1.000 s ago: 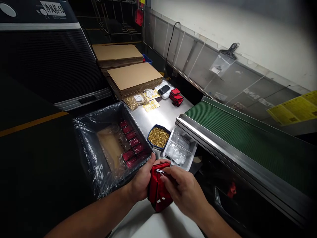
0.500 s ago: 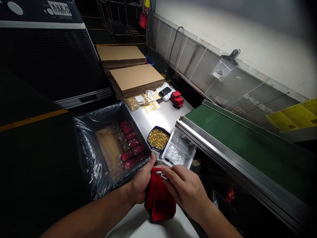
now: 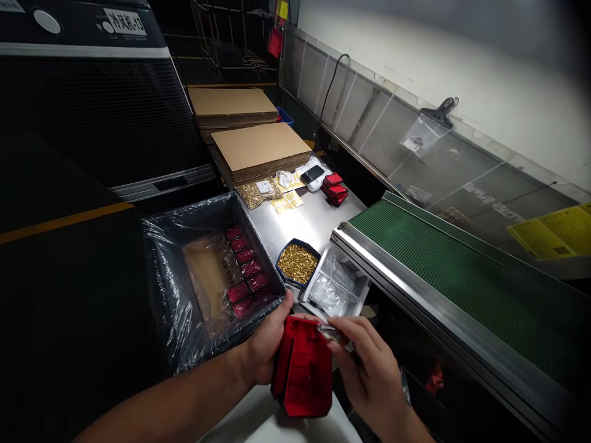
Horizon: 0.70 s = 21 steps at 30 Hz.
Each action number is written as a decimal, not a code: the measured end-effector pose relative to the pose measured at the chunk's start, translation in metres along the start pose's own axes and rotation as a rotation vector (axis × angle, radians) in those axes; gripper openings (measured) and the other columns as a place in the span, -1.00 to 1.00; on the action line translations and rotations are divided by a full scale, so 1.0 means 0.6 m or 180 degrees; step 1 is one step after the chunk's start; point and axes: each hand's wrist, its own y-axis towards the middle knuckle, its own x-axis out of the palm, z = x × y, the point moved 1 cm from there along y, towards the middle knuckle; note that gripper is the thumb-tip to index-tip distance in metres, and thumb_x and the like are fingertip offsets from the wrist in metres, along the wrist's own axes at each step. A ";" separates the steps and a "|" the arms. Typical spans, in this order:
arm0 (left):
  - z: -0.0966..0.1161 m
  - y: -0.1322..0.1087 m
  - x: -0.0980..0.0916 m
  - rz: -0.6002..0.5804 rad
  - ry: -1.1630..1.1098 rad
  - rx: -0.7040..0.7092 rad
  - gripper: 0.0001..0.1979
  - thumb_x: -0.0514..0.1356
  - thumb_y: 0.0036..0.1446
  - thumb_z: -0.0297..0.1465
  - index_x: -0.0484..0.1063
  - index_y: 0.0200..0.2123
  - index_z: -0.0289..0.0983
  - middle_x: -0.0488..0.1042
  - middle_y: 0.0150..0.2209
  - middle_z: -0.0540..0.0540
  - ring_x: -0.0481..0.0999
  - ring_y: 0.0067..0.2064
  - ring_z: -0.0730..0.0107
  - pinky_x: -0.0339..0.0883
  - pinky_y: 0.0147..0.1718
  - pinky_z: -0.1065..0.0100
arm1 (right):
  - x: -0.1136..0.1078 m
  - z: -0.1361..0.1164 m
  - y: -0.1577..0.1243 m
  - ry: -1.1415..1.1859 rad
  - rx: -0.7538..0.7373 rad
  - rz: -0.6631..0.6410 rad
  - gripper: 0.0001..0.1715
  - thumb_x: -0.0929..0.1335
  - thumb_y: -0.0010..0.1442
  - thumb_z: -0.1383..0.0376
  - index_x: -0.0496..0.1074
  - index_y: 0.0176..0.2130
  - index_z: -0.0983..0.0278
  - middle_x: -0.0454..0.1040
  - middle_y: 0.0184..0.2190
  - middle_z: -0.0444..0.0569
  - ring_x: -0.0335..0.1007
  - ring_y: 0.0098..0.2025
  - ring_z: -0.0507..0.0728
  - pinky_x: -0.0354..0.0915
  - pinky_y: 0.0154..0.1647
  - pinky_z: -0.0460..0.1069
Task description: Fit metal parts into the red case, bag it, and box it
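My left hand (image 3: 265, 347) grips a stack of red plastic parts (image 3: 305, 372) by its left side, low in the middle of the view. At the stack's upper right corner my right hand (image 3: 369, 369) pinches a small thin metal piece (image 3: 329, 333) between thumb and forefinger. To the left stands a box lined with a clear plastic bag (image 3: 175, 289), with a row of red parts (image 3: 244, 267) along its right wall.
A blue tray of small gold pieces (image 3: 297, 262) and a white bin with plastic bags (image 3: 336, 285) sit just beyond my hands. A green conveyor belt (image 3: 462, 277) runs along the right. Flat cardboard stacks (image 3: 258, 147), a phone (image 3: 312, 173) and more red parts (image 3: 335, 187) lie farther back.
The red stack has tilted so that its flat face turns up. My right hand has slid from the stack's top to its right corner, pinching the metal piece.
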 end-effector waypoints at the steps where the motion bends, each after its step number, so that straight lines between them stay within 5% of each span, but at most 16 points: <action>1: 0.001 0.000 0.000 0.0119 -0.0034 0.0000 -0.25 -0.06 0.18 0.21 0.47 -0.16 -0.40 0.54 -0.34 -0.25 0.52 -0.33 0.20 0.37 -0.30 0.30 | 0.003 -0.004 -0.008 0.0146 0.0027 0.0134 -0.63 0.29 0.26 0.42 0.30 0.07 0.27 0.44 -0.13 0.10 0.41 -0.09 0.13 0.41 -0.15 0.02; 6: -0.006 0.014 0.009 0.0119 -0.0468 -0.0068 -0.18 -0.07 0.13 0.26 0.47 -0.20 -0.44 0.53 -0.28 -0.32 0.52 -0.24 0.12 0.38 -0.17 0.23 | 0.037 -0.015 -0.036 0.0419 -0.0561 0.0453 -0.70 0.24 0.32 0.20 0.27 0.03 0.23 0.47 -0.33 -0.03 0.42 -0.24 0.15 0.30 0.06 0.22; 8: -0.012 0.023 0.005 0.0440 -0.0235 0.0206 -0.26 -0.04 0.16 0.21 0.47 -0.19 -0.39 0.52 -0.26 -0.28 0.51 -0.21 0.09 0.37 -0.18 0.22 | 0.050 -0.006 -0.032 0.0681 -0.0059 0.0668 -0.73 0.23 0.33 0.19 0.31 -0.01 0.21 0.45 -0.33 -0.04 0.40 -0.27 0.13 0.35 -0.08 0.13; 12: -0.016 0.019 -0.006 0.1376 0.1252 0.1571 -0.50 0.14 0.20 0.04 0.46 -0.06 -0.26 0.48 -0.05 -0.20 0.42 0.03 0.08 0.27 0.00 0.28 | 0.060 0.027 -0.015 0.2116 0.1989 0.1474 -0.70 0.19 0.36 0.09 0.36 -0.21 0.21 0.37 -0.38 -0.10 0.31 -0.40 0.04 0.31 -0.39 -0.05; 14: -0.015 0.005 0.000 0.1326 0.2195 0.2282 -0.58 0.19 0.23 -0.08 0.45 0.02 -0.22 0.40 0.08 -0.17 0.29 0.16 0.11 0.12 0.14 0.34 | 0.060 0.039 -0.009 0.2719 0.2606 0.1750 -0.62 0.21 0.32 -0.01 0.37 -0.24 0.23 0.36 -0.39 -0.11 0.30 -0.39 0.04 0.31 -0.38 -0.06; 17: -0.016 -0.017 0.018 0.0929 0.3466 0.2834 -0.62 0.14 0.29 -0.20 0.41 0.11 -0.18 0.34 0.15 -0.16 0.24 0.20 0.06 0.04 0.22 0.29 | 0.058 0.044 -0.007 0.3024 0.2979 0.1933 -0.55 0.29 0.24 -0.08 0.39 -0.23 0.25 0.41 -0.34 -0.09 0.36 -0.31 0.08 0.38 -0.27 -0.03; 21: -0.017 -0.025 0.035 0.0704 0.3947 0.2605 -0.64 0.13 0.31 -0.26 0.39 0.14 -0.12 0.38 0.12 -0.14 0.32 0.15 0.07 0.14 0.19 0.24 | 0.056 0.039 -0.008 0.3035 0.2941 0.1851 -0.53 0.31 0.20 -0.10 0.42 -0.29 0.26 0.43 -0.39 -0.10 0.36 -0.35 0.06 0.37 -0.31 -0.07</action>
